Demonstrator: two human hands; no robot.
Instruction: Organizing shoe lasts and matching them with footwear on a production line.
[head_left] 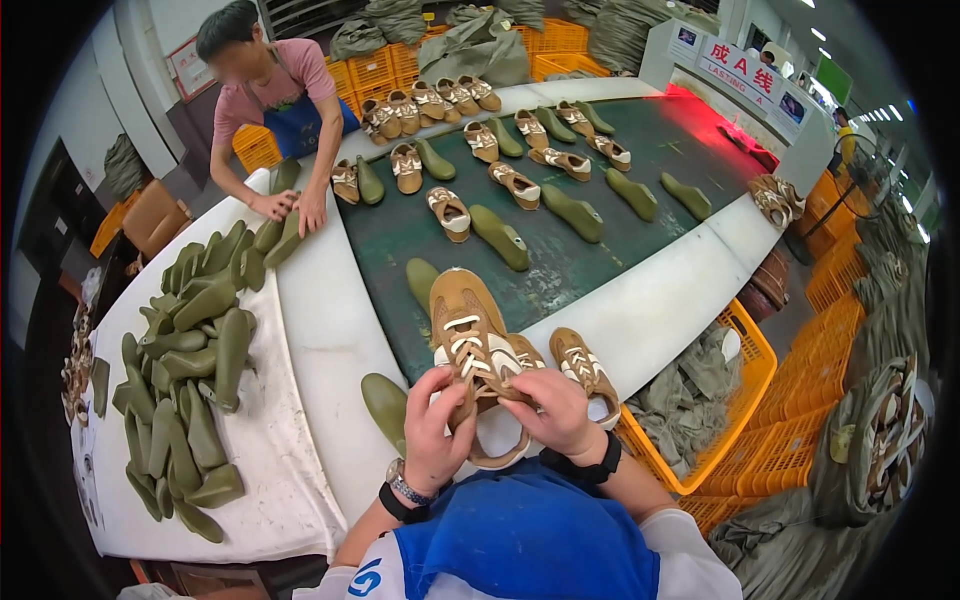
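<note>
Workshop around your white desk [330, 320]
To your left, a brown chair [157, 218] stands near a pale wall [155, 50]; ahead, yellow-orange crates [370, 72] stack up beyond the desk; to your right, a white housing [658, 52] glows red inside, a fan [866, 182] stands near it, and bright lamps [819, 34] run along the ceiling [868, 60].

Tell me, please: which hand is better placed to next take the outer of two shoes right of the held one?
Probably the right hand: it is beside the outer shoe, while the left hand is across the held shoe. Both hands are at the laces, so the right may need freeing first.
</note>
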